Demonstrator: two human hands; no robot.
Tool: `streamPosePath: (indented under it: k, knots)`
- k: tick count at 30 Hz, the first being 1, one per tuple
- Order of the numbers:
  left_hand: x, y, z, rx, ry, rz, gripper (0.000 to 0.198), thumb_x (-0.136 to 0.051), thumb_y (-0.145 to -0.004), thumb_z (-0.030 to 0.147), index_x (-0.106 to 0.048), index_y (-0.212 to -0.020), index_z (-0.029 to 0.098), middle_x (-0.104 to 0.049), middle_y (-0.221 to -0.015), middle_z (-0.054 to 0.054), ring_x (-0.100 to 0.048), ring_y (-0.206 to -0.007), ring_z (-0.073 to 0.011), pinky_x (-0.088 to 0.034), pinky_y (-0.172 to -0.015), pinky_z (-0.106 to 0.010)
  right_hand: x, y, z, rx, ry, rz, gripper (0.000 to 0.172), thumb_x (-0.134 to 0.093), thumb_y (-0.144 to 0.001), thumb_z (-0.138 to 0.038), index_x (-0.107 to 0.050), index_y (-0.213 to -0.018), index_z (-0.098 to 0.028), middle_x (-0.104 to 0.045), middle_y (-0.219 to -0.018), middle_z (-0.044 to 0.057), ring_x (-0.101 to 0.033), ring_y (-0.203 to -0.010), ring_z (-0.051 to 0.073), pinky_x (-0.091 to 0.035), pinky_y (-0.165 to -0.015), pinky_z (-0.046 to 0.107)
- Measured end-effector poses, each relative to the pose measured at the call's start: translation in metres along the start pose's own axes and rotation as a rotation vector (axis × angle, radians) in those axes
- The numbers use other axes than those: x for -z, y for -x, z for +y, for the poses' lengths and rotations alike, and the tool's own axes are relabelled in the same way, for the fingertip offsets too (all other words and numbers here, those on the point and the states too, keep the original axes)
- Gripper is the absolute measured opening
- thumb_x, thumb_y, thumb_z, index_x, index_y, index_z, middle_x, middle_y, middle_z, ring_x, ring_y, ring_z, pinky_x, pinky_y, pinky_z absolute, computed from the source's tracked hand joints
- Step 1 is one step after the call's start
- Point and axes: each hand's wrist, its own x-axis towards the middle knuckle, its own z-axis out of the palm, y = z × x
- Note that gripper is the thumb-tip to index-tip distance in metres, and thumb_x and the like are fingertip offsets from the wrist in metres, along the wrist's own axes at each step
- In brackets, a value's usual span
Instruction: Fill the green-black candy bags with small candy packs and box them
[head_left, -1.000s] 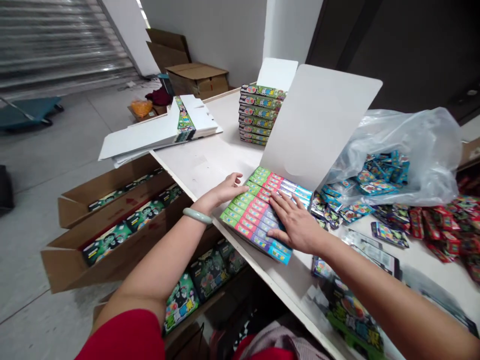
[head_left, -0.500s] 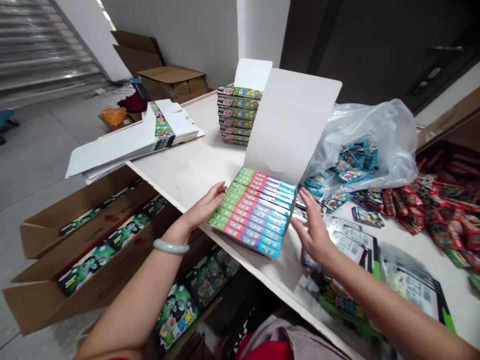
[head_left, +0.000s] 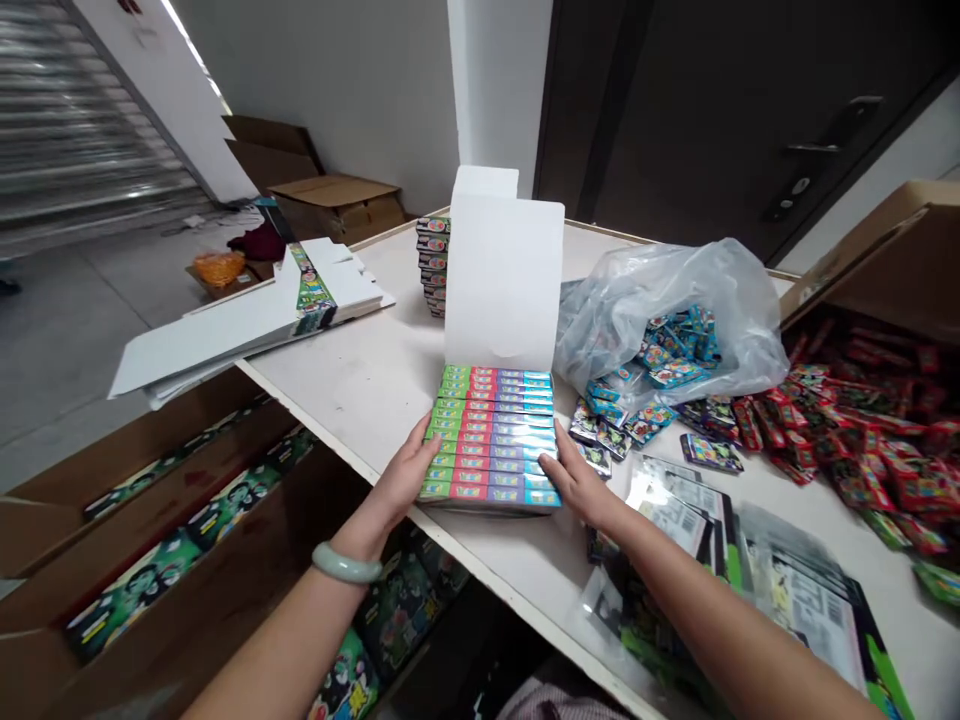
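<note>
Two hands: left hand point(head_left: 405, 465) and right hand point(head_left: 581, 485) at opposite sides of an open box point(head_left: 487, 508) — clasping its walls, by the look.
Left fingers: mostly pressed together along the wall, with thumb beside the rim; partly hidden at the tips.
Right fingers: stretched along the other wall, with thumb bent over the blue edge; cannot tell whether hooked underneath.
Table point(head_left: 352, 375): under the box, very near its edge at the front left corner; could lead to a tip or drop if drawn closer carelessly.
Raised lid point(head_left: 506, 280): plain white inside, upright; could knock the stack of boxes point(head_left: 433, 262) behind if shoved backward, or crease if bent unevenly.
Little packs point(head_left: 484, 440): green, red, purple, blue from left to right — tight, fairly straight rows, glossy toward the right; could buckle upward if squeezed too hard.
Loose sachets point(head_left: 615, 432): just right of the box; could get trapped beneath if slid that way.
</note>
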Motion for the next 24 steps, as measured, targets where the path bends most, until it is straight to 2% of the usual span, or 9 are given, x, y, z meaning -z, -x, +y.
streamPosePath:
  k: [3,5,8,11,13,16,18,22,24]
  knots:
    - [0.011,-0.007,0.005,-0.096,-0.328,-0.012,0.07,-0.046,-0.086,0.06,-0.034,-0.144,0.022,-0.05,-0.141,-0.012,-0.048,-0.129,-0.0306,-0.043,-0.104,-0.046,0.006,0.0,0.0,0.011,0.091,0.019,0.069,-0.033,-0.095,-0.046,-0.008,-0.153,-0.018,-0.031,-0.153,0.015,-0.027,-0.142,0.027,-0.03,-0.112,0.048]
    - [0.016,-0.015,0.011,-0.193,-0.508,0.035,0.075,-0.045,-0.085,0.062,-0.03,-0.146,0.02,-0.035,-0.152,-0.012,-0.029,-0.141,-0.0303,-0.029,-0.114,-0.047,0.01,-0.003,-0.005,-0.007,0.207,0.059,0.073,-0.034,-0.095,-0.049,-0.008,-0.153,-0.013,-0.023,-0.156,0.017,-0.02,-0.144,0.028,-0.027,-0.113,0.05]
    - [0.016,-0.028,0.021,-0.346,-0.762,-0.015,0.074,-0.045,-0.087,0.057,-0.027,-0.147,0.019,-0.015,-0.159,-0.01,-0.008,-0.147,-0.0281,-0.009,-0.118,-0.049,0.018,-0.01,-0.018,0.013,0.423,-0.023,0.069,-0.034,-0.095,-0.049,-0.026,-0.149,-0.008,-0.024,-0.155,0.019,-0.019,-0.144,0.03,-0.024,-0.114,0.05]
    - [0.01,-0.034,0.026,-0.401,-1.084,-0.175,0.06,-0.034,-0.093,0.051,-0.03,-0.147,0.022,-0.019,-0.158,-0.01,-0.01,-0.146,-0.0288,-0.011,-0.116,-0.055,0.025,-0.017,-0.03,0.02,0.586,-0.139,0.06,-0.033,-0.096,-0.045,-0.037,-0.144,-0.009,-0.033,-0.151,0.018,-0.033,-0.139,0.029,-0.025,-0.113,0.051]
    - [0.007,-0.035,0.028,-0.393,-1.19,-0.195,0.059,-0.031,-0.095,0.049,-0.027,-0.148,0.022,-0.02,-0.157,-0.01,-0.011,-0.146,-0.029,-0.014,-0.115,-0.057,0.027,-0.019,-0.036,0.001,0.657,-0.146,0.059,-0.035,-0.096,-0.044,-0.038,-0.143,-0.01,-0.034,-0.151,0.016,-0.036,-0.137,0.031,-0.024,-0.113,0.053]
    - [0.006,-0.035,0.028,-0.391,-1.236,-0.185,0.061,-0.03,-0.095,0.049,-0.025,-0.148,0.019,-0.02,-0.157,-0.012,-0.012,-0.146,-0.0291,-0.018,-0.114,-0.055,0.027,-0.024,-0.041,-0.034,0.699,-0.102,0.059,-0.038,-0.094,-0.047,-0.043,-0.141,-0.011,-0.039,-0.149,0.013,-0.03,-0.139,0.036,-0.022,-0.112,0.057]
    - [0.007,-0.036,0.027,-0.385,-1.201,-0.195,0.062,-0.031,-0.095,0.049,-0.026,-0.148,0.018,-0.02,-0.157,-0.012,-0.012,-0.146,-0.0287,-0.018,-0.115,-0.054,0.026,-0.03,-0.042,-0.021,0.685,-0.07,0.062,-0.038,-0.094,-0.048,-0.04,-0.143,-0.01,-0.036,-0.151,0.014,-0.022,-0.143,0.034,-0.02,-0.113,0.057]
    - [0.009,-0.035,0.026,-0.348,-0.862,-0.208,0.068,-0.049,-0.086,0.055,-0.039,-0.142,0.018,-0.022,-0.157,-0.011,-0.007,-0.147,-0.0279,-0.008,-0.118,-0.049,0.021,-0.045,-0.036,-0.009,0.602,-0.117,0.07,-0.036,-0.094,-0.05,-0.026,-0.148,-0.007,-0.019,-0.156,0.017,-0.012,-0.146,0.03,-0.02,-0.114,0.052]
    - [0.011,-0.033,0.029,-0.333,-0.718,-0.187,0.071,-0.06,-0.077,0.058,-0.049,-0.135,0.018,-0.03,-0.154,-0.011,-0.012,-0.146,-0.0295,-0.008,-0.119,-0.046,0.023,-0.049,-0.032,-0.017,0.532,-0.193,0.075,-0.04,-0.092,-0.053,-0.026,-0.148,-0.006,-0.018,-0.156,0.018,-0.012,-0.145,0.032,-0.021,-0.113,0.053]
